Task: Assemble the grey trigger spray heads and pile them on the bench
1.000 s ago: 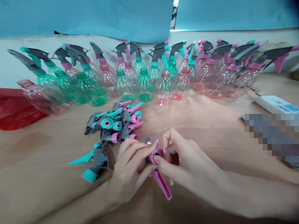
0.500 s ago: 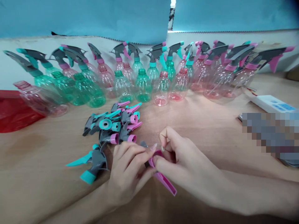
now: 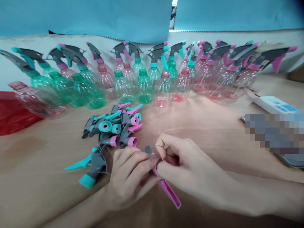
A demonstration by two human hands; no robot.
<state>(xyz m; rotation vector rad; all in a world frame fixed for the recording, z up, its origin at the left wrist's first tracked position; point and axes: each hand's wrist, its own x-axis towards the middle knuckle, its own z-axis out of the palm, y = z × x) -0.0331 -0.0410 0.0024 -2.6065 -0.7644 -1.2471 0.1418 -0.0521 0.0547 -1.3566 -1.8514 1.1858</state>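
While both hands meet over the near middle of the table (image 3: 201, 123), one spray head (image 3: 169, 191) sits between them: grey body, pink collar, pink trigger slanting toward the viewer and rightward. Left hand (image 3: 129, 177): fingers closed around the grey body, one grey end showing past them. Right hand (image 3: 187, 166): fingers curled in, thumb against the pink collar; whether it pinches anything, cannot tell. Lone head (image 3: 97, 163), grey with teal collar and trigger: lying just beside the left hand, on its outer side. Loose heads (image 3: 104, 126), grey with pink or teal parts: one heap beyond the left hand. Open bottles (image 3: 143, 90), pink and green: a row past the heap. Topped bottles (image 3: 234, 80), spray heads mounted: behind and toward the right. Red bag (image 3: 17, 110): far left. White box (image 3: 274, 104) and pixelated item (image 3: 273, 136): right side, near each other. Blue cloth (image 3: 83, 19): hanging along the back.
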